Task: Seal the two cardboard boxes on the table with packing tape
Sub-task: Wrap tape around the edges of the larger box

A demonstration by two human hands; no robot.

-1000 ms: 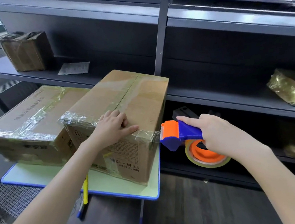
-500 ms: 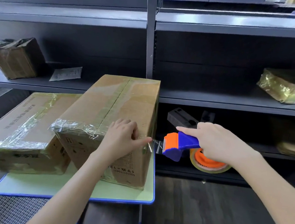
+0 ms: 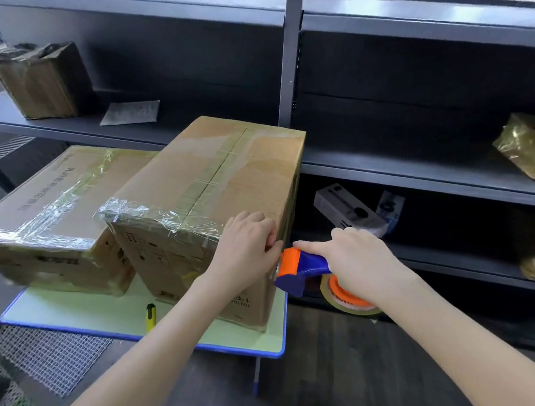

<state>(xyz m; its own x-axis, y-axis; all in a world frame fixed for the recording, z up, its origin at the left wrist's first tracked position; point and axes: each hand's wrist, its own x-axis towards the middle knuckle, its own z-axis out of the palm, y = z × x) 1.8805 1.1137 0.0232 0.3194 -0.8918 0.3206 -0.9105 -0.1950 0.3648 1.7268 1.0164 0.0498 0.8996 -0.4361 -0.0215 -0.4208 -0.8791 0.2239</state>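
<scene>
Dark shelving (image 3: 423, 181) behind, small green table (image 3: 88, 313) in front w/ both boxes on it: low box (image 3: 41, 189) at left, tall box (image 3: 216, 179) on the right half, touching it. Yellow knife (image 3: 150, 315) lies at the table's near edge.

L hand (image 3: 246, 246): fingers together, laid over the tall box's near right corner, thumb at the edge, pressing tape down. R hand (image 3: 361, 263) is wrapped round the dispenser (image 3: 302, 267), index finger along its top.

Step looks like carrying the near-end strip round onto the right side. To do it well: keep L pressure on the corner, hold tape taut, run dispenser flat on the card, then tilt to cut.

Tall box's long axis runs near-to-far twd the shelving. Dispenser lies approx. left-right, orange nose pointing left at the box.
</scene>
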